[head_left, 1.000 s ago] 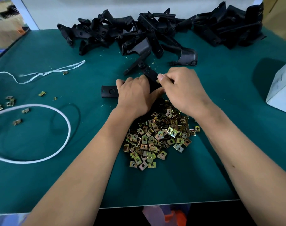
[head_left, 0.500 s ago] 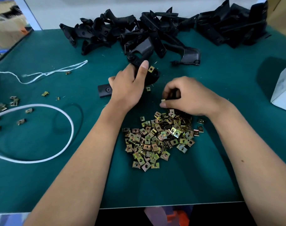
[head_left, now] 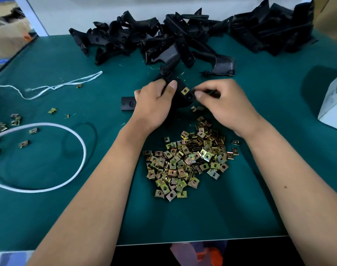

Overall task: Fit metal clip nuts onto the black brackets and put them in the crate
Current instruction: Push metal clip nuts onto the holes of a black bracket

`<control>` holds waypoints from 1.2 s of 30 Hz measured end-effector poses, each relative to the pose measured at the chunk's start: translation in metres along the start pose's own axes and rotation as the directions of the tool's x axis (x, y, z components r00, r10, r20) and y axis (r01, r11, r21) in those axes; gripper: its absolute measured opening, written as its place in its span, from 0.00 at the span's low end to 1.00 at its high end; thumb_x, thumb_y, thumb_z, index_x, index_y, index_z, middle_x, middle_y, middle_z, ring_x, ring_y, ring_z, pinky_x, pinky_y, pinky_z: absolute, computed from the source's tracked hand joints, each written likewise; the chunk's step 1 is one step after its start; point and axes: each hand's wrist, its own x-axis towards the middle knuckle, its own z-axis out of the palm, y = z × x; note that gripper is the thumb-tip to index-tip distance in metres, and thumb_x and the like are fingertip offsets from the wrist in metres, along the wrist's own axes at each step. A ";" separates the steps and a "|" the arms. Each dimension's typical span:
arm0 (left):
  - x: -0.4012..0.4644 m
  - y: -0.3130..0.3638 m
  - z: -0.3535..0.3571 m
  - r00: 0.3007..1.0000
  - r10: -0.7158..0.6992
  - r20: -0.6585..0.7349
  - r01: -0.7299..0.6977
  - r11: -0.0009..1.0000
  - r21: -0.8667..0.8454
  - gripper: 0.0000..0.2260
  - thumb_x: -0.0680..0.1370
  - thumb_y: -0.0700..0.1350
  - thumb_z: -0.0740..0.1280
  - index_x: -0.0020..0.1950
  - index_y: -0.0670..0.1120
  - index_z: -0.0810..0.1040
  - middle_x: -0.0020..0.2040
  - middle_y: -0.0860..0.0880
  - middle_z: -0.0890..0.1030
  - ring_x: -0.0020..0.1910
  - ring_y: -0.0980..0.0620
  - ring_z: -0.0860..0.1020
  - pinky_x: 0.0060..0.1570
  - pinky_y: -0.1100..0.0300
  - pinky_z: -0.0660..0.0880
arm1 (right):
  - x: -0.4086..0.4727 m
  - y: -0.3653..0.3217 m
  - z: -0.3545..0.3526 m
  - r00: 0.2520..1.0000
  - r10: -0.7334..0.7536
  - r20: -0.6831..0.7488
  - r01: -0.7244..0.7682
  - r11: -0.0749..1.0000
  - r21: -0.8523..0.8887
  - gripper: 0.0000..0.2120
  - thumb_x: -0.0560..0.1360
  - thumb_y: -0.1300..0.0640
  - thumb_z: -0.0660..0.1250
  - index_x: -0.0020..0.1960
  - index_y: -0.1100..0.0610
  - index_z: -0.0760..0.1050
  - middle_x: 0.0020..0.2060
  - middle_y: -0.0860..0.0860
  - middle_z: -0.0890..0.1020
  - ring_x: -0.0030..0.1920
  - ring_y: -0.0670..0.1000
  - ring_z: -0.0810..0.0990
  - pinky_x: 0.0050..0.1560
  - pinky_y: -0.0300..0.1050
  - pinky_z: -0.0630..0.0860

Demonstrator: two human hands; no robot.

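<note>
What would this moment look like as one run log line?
left hand: grips bracket | fitted clip nut: one on bracket | right hand: pinching at bracket's right end | clip nut pile: on mat | crate: not visible

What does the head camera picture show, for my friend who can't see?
Two hands work on a black bracket: the left hand grips it, the right hand pinches at its edge beside a fitted clip nut. Loose clip nuts lie below.

Even overhead light (edges bowed, slightly blurred).
</note>
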 end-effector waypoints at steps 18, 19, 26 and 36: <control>-0.007 0.010 -0.005 0.999 0.045 -0.017 -0.045 0.999 -0.024 0.15 0.83 0.55 0.66 0.53 0.43 0.77 0.47 0.51 0.80 0.51 0.45 0.78 0.63 0.39 0.71 | -0.003 -0.003 -0.004 0.999 -0.009 0.049 0.019 0.978 -0.207 0.19 0.83 0.45 0.63 0.43 0.57 0.82 0.35 0.53 0.82 0.36 0.50 0.78 0.39 0.49 0.71; -0.007 0.010 -0.004 0.999 0.042 -0.029 -0.043 0.998 -0.041 0.15 0.82 0.55 0.66 0.54 0.42 0.76 0.47 0.50 0.80 0.52 0.45 0.78 0.64 0.39 0.71 | -0.002 -0.002 -0.005 0.999 -0.010 0.049 0.020 0.978 -0.208 0.19 0.83 0.44 0.63 0.45 0.56 0.83 0.36 0.52 0.83 0.37 0.50 0.79 0.40 0.46 0.71; -0.005 0.000 -0.011 0.999 -0.005 -0.053 0.000 0.996 -0.090 0.12 0.83 0.54 0.65 0.52 0.46 0.69 0.41 0.56 0.75 0.44 0.48 0.73 0.63 0.39 0.71 | 0.000 0.007 -0.009 0.987 0.002 0.162 0.060 0.923 -0.380 0.06 0.75 0.51 0.76 0.46 0.49 0.79 0.42 0.45 0.75 0.40 0.43 0.73 0.38 0.37 0.65; -0.009 -0.001 -0.012 0.974 0.196 0.110 -0.190 0.980 -0.068 0.16 0.81 0.53 0.65 0.63 0.44 0.75 0.46 0.45 0.82 0.49 0.45 0.79 0.54 0.52 0.75 | -0.001 -0.001 -0.006 0.992 0.082 -0.093 -0.055 0.962 0.268 0.07 0.79 0.63 0.70 0.48 0.52 0.84 0.37 0.46 0.85 0.36 0.42 0.80 0.40 0.36 0.77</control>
